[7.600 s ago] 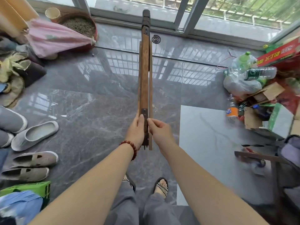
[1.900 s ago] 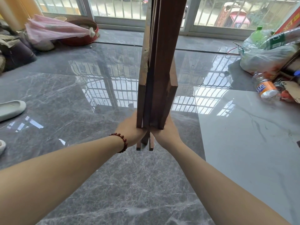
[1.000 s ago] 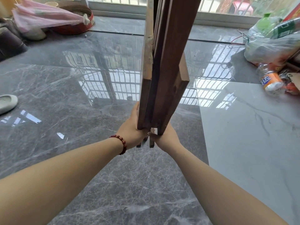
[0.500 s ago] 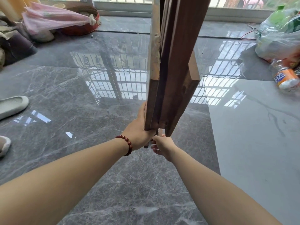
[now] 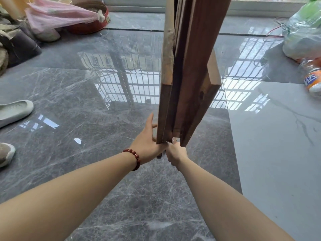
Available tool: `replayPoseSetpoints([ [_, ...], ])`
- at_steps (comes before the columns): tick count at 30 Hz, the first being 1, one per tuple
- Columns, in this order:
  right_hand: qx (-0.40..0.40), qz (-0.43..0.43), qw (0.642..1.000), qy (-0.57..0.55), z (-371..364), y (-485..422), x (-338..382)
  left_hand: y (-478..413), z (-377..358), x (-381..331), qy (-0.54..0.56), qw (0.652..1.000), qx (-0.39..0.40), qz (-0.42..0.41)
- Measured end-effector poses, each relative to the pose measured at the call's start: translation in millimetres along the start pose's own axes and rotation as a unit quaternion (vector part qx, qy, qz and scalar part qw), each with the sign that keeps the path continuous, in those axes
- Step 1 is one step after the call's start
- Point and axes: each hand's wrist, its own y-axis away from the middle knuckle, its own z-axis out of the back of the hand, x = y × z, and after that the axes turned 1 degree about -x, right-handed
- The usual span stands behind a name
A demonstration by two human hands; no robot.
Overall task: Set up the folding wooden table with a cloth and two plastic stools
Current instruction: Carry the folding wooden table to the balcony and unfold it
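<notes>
Left hand (image 5: 147,142) low on folded table (image 5: 188,75)

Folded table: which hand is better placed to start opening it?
Right, probably. The right hand pinches an inner slat at the table's lower end, beside the panel splaying out on that side. The left hand grips the outer left board, so it is better kept as the brace.

Bright daylight is admitted through the window (image 5: 260,6) at the top, and the table (image 5: 187,84) is lit from behind. Glare is thrown across the glossy floor (image 5: 69,101); the bottle (image 5: 312,79) at the right edge is blurred.
</notes>
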Motion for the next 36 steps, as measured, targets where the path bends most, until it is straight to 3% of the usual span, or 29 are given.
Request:
replayPoseSetpoints([
  [3, 0.006, -0.044, 0.997, -0.063, -1.0, 2.2, 2.6, 3.6, -8.6, 22.2, 0.036, 0.994, -0.012, 0.101],
  [7, 0.014, -0.008, 1.0, -0.02, -2.5, -1.1, 1.2, -4.5, -36.6, 18.5, 0.08, 0.966, -0.032, 0.244],
  [11, 0.027, 0.007, 0.999, -0.018, 3.7, -0.7, 0.3, -18.3, -59.0, 6.7, 0.211, 0.926, -0.068, 0.306],
  [15, 0.042, 0.015, 0.999, 0.014, 5.4, 2.3, 3.4, -20.9, -61.7, 18.9, 0.239, 0.927, -0.124, 0.261],
  [20, 0.056, 0.02, 0.998, 0.035, 9.3, 3.3, 4.6, -18.7, -61.5, 26.5, 0.141, 0.963, -0.097, 0.207],
  [31, 0.053, 0.004, 0.998, 0.045, 12.3, 7.0, 6.1, -15.4, -65.0, 29.6, 0.104, 0.978, -0.083, 0.16],
  [36, 0.054, 0.006, 0.996, 0.064, 17.0, 9.6, 7.9, -13.2, -61.7, 24.1, 0.062, 0.98, -0.056, 0.178],
])
